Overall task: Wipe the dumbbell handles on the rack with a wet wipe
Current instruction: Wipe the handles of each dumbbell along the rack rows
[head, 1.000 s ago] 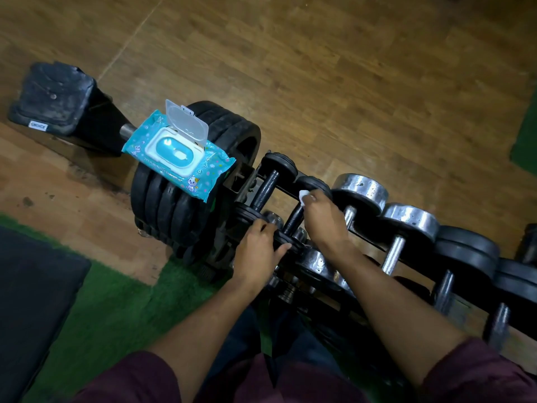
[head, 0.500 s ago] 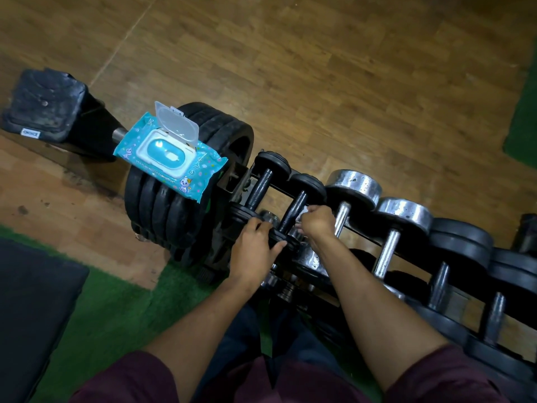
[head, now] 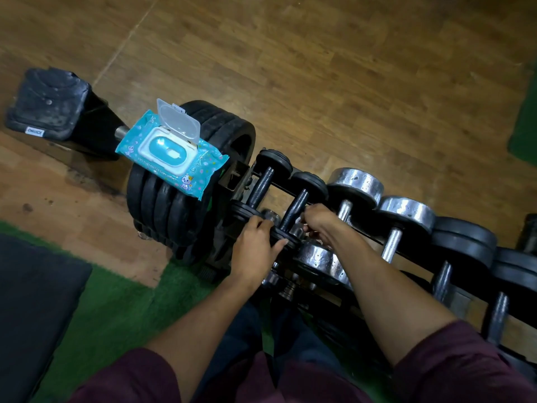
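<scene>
My right hand (head: 318, 221) curls around the second dumbbell's handle (head: 293, 209), presumably with the wipe, hidden; my left hand (head: 255, 242) grips its near plate (head: 283, 238) to steady it. The wipes pack (head: 171, 157) lies open, far left.

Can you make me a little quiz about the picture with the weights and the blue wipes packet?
1. True or false: the lid of the wipes pack is shut.
2. Which hand curls round the near end of the black dumbbell?
A. left hand
B. right hand
3. Fill the gap: the wipes pack lies on top of a stack of black ____.

Key:
1. False, the lid stands open.
2. A. The right hand is at that dumbbell's handle.
3. Weight plates.
</scene>
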`<state>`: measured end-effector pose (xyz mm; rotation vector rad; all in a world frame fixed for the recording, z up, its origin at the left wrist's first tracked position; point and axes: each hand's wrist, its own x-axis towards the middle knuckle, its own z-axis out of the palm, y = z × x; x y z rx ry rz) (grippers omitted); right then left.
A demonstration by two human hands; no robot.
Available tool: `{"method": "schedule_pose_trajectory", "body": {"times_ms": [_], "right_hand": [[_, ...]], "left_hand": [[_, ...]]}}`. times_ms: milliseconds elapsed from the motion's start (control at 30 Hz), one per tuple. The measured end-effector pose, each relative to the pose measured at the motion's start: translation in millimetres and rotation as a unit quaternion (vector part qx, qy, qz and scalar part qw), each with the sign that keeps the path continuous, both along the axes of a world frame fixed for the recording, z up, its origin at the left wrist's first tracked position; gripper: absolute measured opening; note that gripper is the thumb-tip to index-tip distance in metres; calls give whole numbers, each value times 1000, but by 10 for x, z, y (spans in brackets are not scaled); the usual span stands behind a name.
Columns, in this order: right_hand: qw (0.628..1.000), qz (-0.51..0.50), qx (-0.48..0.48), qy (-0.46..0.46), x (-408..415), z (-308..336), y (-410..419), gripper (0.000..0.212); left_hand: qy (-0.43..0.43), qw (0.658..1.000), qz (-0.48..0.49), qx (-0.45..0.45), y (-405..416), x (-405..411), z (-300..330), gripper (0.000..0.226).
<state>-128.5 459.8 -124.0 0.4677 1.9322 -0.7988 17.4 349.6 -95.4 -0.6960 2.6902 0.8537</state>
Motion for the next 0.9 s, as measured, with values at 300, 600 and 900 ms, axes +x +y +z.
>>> {"method": "schedule_pose_trajectory", "body": {"times_ms": [300, 600, 900], "right_hand": [[979, 190, 19, -73, -50, 29, 23, 14], [974, 227, 24, 8, -49, 37, 44, 13], [993, 67, 33, 86, 110, -128, 41, 18]], "left_hand": [[1, 1000, 2, -5, 15, 0, 11, 58], [0, 1000, 11, -4, 30, 3, 14, 57], [2, 1000, 20, 5, 46, -1, 35, 57]]}}
